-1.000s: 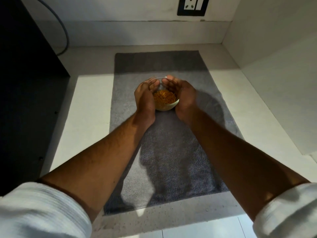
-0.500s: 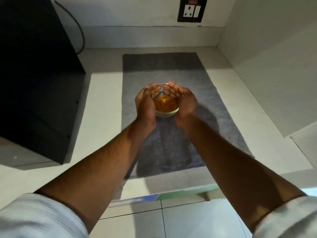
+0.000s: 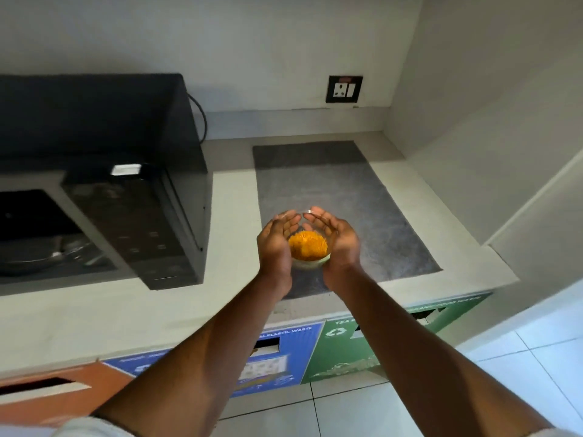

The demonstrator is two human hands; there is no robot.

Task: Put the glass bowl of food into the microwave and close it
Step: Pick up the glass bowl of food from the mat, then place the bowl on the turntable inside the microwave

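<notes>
A small glass bowl (image 3: 310,258) filled with orange food sits cupped between both my hands, lifted above the near end of a grey mat (image 3: 334,190). My left hand (image 3: 274,244) wraps its left side and my right hand (image 3: 339,239) its right side. The black microwave (image 3: 132,171) stands on the counter to the left. Its cavity (image 3: 38,234) shows open, with a glass turntable inside. Its door is not in view.
The pale counter (image 3: 227,298) ends in a front edge near my forearms. Below it hang blue (image 3: 284,354), green (image 3: 362,345) and orange (image 3: 47,392) waste-bin fronts. A wall socket (image 3: 344,89) is behind the mat; a wall closes the right side.
My view has pulled back and turned left, bringing the microwave front and the bins into sight. The bowl, held in both hands, has come up off the mat and toward me.
</notes>
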